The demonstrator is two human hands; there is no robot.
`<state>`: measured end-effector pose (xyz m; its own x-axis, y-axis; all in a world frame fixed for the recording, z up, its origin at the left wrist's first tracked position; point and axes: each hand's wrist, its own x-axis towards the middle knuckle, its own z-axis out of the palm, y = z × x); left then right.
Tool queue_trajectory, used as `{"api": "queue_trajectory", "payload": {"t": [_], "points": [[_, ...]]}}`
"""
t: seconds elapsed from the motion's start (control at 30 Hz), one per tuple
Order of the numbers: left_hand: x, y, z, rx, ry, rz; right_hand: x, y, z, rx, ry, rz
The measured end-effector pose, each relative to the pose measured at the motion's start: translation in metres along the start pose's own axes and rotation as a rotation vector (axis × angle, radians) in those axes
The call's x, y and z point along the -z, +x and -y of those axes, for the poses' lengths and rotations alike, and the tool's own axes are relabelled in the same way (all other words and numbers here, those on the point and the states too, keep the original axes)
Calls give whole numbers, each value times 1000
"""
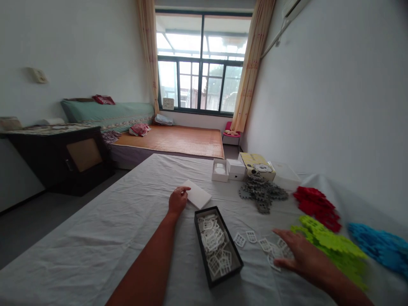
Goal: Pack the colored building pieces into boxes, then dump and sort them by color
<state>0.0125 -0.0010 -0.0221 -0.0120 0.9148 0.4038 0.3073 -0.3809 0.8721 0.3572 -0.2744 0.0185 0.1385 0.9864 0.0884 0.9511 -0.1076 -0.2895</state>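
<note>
My left hand (178, 199) is at the left corner of a flat white box or lid (198, 194), its fingers curled together. Whether they grip anything is hidden. In front of it, a black-rimmed open box (219, 281) holds a heap of small white lattice pieces (213, 238). My right hand (298, 250) hovers low over loose white lattice pieces (264, 244) on the cloth, thumb and fingers spread apart with nothing seen between them. Bright green interlocking pieces (331, 242) lie just behind and beside that hand, slightly blurred.
Grey interlocking pieces (263, 191), red pieces (317, 208) and blue pieces (379, 244) lie in piles along the right. Small white boxes (219, 175) and a yellow box (256, 163) stand at the back edge. A grey-white cloth (127, 229) covers the table.
</note>
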Motion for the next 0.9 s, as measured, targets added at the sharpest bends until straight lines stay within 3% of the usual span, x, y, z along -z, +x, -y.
{"api": "queue_trajectory", "payload": {"t": [0.07,0.17,0.37,0.57,0.73,0.9], "points": [[-1,1,0,-8,39,22,-7,-16,-17,-36,-12,62],[0,1,1,-32,102,47,-16,-19,-12,-31,40,79],[5,-3,1,-77,190,59,-22,14,46,116,152,76],[5,-5,0,-94,230,54,-43,21,92,106,-103,-33],[4,-5,-3,-105,246,70,-58,23,95,173,-58,-129],[4,-6,-3,-112,255,73,-63,27,91,109,66,-222]]}}
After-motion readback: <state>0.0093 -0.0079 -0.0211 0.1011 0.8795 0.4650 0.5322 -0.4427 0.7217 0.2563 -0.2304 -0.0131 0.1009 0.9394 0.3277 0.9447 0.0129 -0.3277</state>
